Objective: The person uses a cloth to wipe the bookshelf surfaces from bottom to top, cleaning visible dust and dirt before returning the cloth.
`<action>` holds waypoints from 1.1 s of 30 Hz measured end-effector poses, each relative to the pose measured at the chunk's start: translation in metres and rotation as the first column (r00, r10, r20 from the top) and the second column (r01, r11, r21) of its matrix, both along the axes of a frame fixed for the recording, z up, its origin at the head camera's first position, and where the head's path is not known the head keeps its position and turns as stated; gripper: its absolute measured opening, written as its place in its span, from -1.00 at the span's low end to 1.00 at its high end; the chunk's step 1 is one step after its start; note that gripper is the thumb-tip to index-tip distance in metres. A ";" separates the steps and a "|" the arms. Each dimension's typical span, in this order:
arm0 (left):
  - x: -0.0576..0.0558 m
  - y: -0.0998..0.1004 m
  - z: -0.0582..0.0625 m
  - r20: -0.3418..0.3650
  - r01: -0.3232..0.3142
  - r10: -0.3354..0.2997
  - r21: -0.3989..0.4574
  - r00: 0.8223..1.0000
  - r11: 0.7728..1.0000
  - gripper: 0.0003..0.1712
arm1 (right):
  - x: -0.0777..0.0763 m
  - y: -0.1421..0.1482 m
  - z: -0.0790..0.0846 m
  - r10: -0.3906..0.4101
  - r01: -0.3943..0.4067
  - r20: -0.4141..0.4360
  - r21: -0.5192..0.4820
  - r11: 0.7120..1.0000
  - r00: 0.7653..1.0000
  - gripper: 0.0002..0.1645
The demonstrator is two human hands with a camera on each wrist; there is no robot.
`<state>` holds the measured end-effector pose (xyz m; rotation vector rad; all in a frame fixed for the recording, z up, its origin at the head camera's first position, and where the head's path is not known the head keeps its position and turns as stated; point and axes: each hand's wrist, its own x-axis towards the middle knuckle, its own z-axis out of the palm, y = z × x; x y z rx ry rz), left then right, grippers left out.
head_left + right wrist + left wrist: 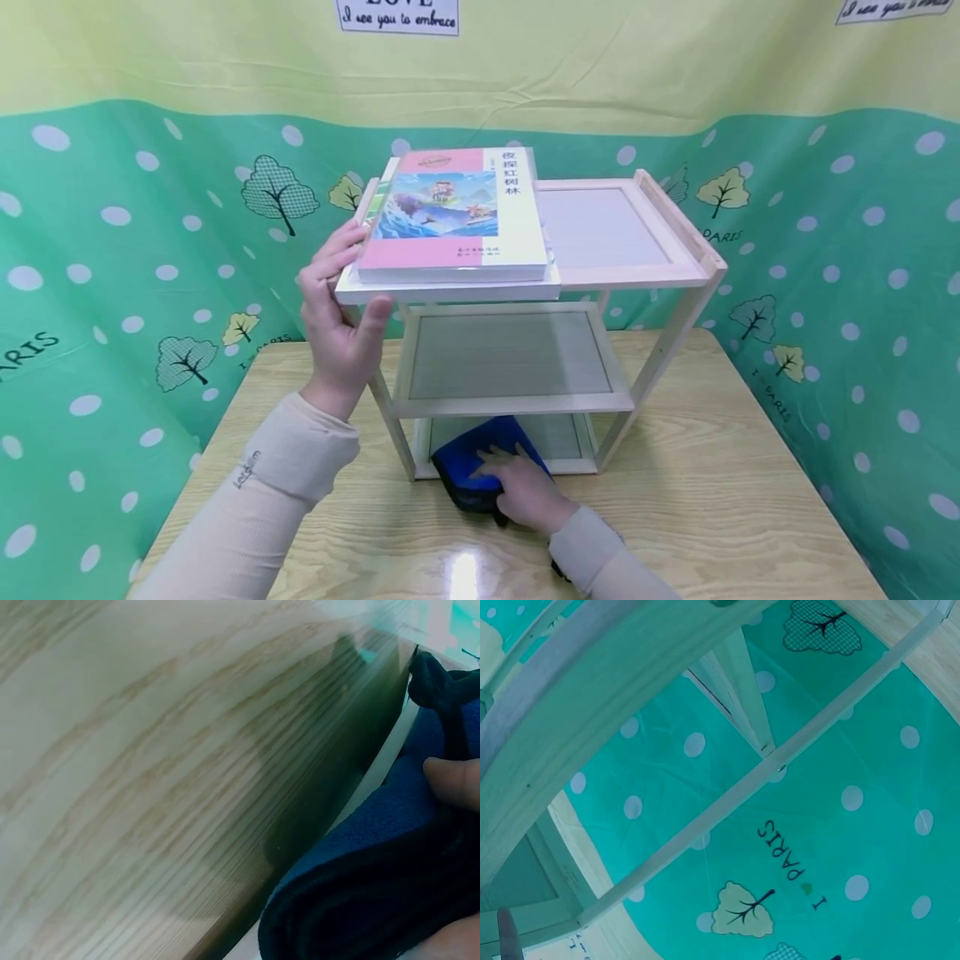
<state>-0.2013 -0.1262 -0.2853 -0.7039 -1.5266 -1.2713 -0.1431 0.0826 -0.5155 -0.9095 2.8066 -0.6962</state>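
Observation:
A blue pouch with black edging [474, 440] lies at the front of the rack's lowest shelf [581, 462], its near end jutting out past the shelf's edge. Over the top of it my right hand [528, 492] is spread, fingers fairly straight and touching the cloth. The right wrist view shows the pouch [375, 825] close up, with a black strap and parts of two digits against it. My left hand [341, 325] holds the top left corner of the wooden rack [660, 333], beside a stack of books [442, 208]. Its thumb is below the books' front edge.
The pale three-tier rack stands on a wood-grain table [720, 500]. The books sit on the left of its top shelf, slightly overhanging the front. The middle shelf [517, 350] lies between. A green patterned curtain [847, 208] hangs behind and at both sides.

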 end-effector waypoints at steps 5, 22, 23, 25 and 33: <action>0.000 0.000 0.000 0.000 -0.005 0.005 -0.003 1.000 1.000 0.00 | 0.000 0.003 0.000 -0.009 0.009 0.012 -0.006 1.000 1.000 -0.32; 0.000 0.000 -0.001 0.014 0.001 -0.001 -0.008 1.000 1.000 0.00 | 0.002 0.010 -0.002 -0.018 0.019 0.014 -0.040 0.999 1.000 -0.30; 0.000 0.000 -0.001 0.013 0.000 0.000 -0.007 1.000 1.000 0.00 | 0.002 0.010 -0.003 -0.022 0.023 0.012 -0.037 0.999 1.000 -0.29; 0.000 0.000 -0.001 0.011 -0.002 0.002 -0.006 1.000 1.000 0.00 | 0.003 0.011 -0.004 -0.029 0.029 0.008 -0.033 0.999 1.000 -0.29; 0.001 -0.001 0.000 0.014 -0.004 0.005 -0.021 1.000 1.000 -0.02 | 0.003 0.013 -0.006 -0.036 0.036 -0.010 -0.035 0.999 0.999 -0.30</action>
